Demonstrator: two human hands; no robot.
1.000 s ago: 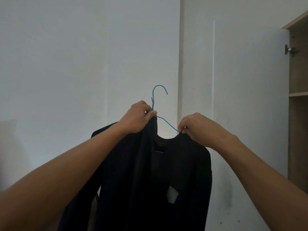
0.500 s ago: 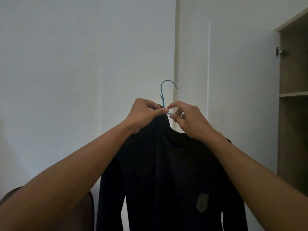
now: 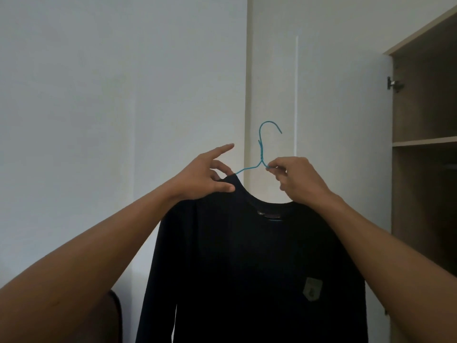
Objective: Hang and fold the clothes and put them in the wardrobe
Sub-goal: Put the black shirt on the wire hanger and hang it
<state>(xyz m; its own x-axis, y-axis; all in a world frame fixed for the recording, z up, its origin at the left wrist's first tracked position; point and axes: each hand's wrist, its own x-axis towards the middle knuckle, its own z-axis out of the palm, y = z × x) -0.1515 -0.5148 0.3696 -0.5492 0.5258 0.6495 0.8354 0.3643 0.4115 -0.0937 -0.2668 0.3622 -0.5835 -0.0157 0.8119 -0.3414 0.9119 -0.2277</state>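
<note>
A black long-sleeved shirt [image 3: 247,268] with a small grey patch hangs on a blue wire hanger [image 3: 261,157], held up in front of me. My right hand [image 3: 296,179] pinches the hanger's wire just right of its twisted neck. My left hand [image 3: 205,177] pinches the shirt's collar at the left shoulder between thumb and a finger, its forefinger stretched out. The hanger's hook points up and right. Most of the hanger's frame is hidden inside the shirt.
An open wardrobe [image 3: 425,144] stands at the right, its white door [image 3: 346,120] swung towards me and a wooden shelf [image 3: 424,141] inside. White walls fill the background. A dark rounded chair back [image 3: 115,318] shows at the lower left.
The shirt now hangs flat and spread on the hanger. My hands have moved apart: the left slid to the left shoulder, the right shifted to the wire on the right. The view turned towards the wardrobe.
</note>
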